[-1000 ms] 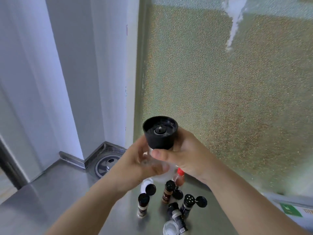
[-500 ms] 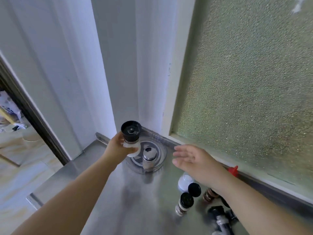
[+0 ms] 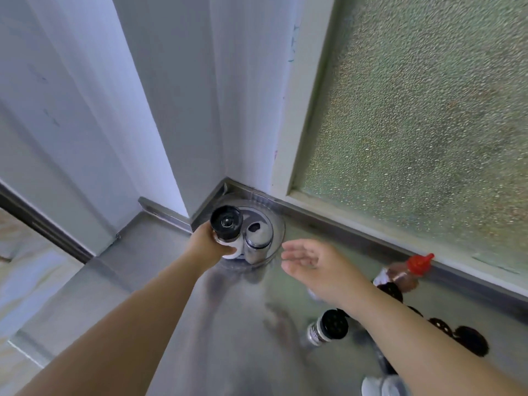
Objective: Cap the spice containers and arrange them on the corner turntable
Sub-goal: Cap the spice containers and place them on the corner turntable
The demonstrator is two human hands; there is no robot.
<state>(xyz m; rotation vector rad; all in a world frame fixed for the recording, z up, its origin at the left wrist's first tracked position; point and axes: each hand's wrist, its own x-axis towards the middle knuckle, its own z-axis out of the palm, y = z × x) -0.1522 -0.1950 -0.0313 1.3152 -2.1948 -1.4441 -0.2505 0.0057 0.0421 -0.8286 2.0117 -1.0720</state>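
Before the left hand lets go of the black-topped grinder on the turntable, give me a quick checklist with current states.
1. Grip on the black-topped grinder: ok, left hand is wrapped around its body.
2. Grinder upright: ok, black top faces up.
3. Grinder over the clear turntable: ok, at its left side.
4. Base seated on the turntable: cannot tell, the hand hides the bottom.
5. Gap to the silver shaker already there: cannot tell, they look very close, perhaps touching.
6. Right hand clear of the turntable: ok, open and empty beside it.
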